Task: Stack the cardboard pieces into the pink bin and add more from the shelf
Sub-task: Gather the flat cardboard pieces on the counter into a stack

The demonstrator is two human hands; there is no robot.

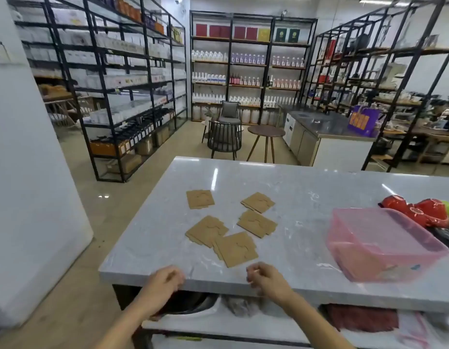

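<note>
Several flat brown cardboard pieces (236,248) lie scattered on the grey marble table (306,197), in small piles left of centre. A translucent pink bin (379,245) stands at the table's right, with nothing visible inside. My left hand (165,279) hovers at the table's near edge, fingers curled, holding nothing. My right hand (266,277) is beside it, also loosely curled and holding nothing, just short of the nearest cardboard pile.
Red and green plastic bags (424,212) lie behind the bin. A lower shelf (243,321) under the table holds a dark bowl and cloths. Black metal shelving (122,84) stands along the left wall, and a chair (224,139) and a round side table (266,133) stand beyond the table.
</note>
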